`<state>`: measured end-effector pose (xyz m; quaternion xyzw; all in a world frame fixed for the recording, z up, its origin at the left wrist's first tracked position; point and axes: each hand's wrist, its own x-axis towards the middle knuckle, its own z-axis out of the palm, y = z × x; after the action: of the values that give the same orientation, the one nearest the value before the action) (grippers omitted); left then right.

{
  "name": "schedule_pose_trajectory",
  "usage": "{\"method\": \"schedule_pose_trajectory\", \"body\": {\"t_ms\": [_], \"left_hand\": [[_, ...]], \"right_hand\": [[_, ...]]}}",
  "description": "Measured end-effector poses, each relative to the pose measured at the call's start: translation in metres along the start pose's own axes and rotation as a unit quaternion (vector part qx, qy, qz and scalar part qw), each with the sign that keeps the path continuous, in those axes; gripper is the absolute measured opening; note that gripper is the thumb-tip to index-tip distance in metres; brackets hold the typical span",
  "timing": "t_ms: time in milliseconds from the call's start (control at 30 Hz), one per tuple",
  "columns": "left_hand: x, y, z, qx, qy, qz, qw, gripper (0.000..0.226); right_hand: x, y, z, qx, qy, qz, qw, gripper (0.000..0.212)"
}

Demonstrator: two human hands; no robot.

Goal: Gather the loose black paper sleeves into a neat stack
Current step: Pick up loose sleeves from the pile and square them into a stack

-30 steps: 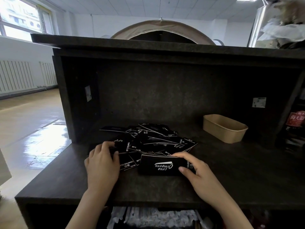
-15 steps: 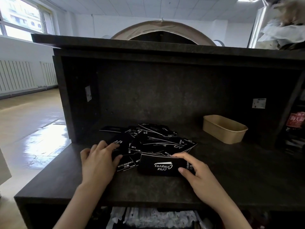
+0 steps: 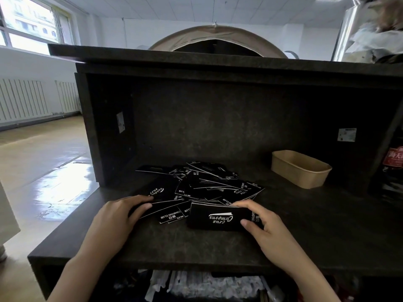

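A right hand [image 3: 265, 227] pinches a small started stack [image 3: 218, 217] while the left hand [image 3: 117, 216] grips one loose sleeve [image 3: 161, 204]; most (a jumbled heap [image 3: 209, 184]) remain ungathered.

Pile of black sleeves [image 3: 202, 184]: lower layers covered by upper ones; count not readable.
Small print on sleeves: mostly too fine to read.
Stack [image 3: 220, 216]: right end hidden under right hand [image 3: 268, 227].
Sleeve edge beneath left hand [image 3: 113, 216]: covered by fingers.
Red-labelled bottle [image 3: 393, 162]: cut by right edge.
White sticker [image 3: 346, 134]: illegible.
Items below worktop [image 3: 196, 247]: dim, blurred.
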<state>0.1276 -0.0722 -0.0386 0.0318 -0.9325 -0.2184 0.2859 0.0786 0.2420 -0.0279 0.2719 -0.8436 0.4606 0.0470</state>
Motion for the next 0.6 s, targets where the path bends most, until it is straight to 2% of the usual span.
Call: {"method": "schedule_pose_trajectory", "body": {"t_ms": [233, 300, 367, 467, 600], "left_hand": [[-0.007, 0.017, -0.013, -0.085, 0.127, 0.037, 0.988, 0.020], [-0.008, 0.021, -0.013, -0.118, 0.143, 0.051, 0.981, 0.011], [-0.005, 0.024, -0.008, -0.123, 0.116, 0.073, 0.983, 0.005], [0.001, 0.034, 0.005, -0.150, 0.050, 0.091, 0.983, 0.009], [0.001, 0.067, 0.020, -0.213, -0.007, 0.115, 0.970, 0.035]], "right_hand": [[-0.002, -0.004, -0.001, 0.000, -0.005, -0.010, 1.000, 0.038], [-0.003, -0.006, -0.001, 0.003, -0.008, -0.015, 1.000, 0.038], [-0.003, -0.006, -0.001, 0.013, -0.012, -0.016, 1.000, 0.038], [-0.004, -0.007, 0.001, 0.007, -0.008, -0.011, 1.000, 0.042], [-0.003, -0.002, 0.003, -0.012, -0.004, -0.008, 1.000, 0.047]]}}
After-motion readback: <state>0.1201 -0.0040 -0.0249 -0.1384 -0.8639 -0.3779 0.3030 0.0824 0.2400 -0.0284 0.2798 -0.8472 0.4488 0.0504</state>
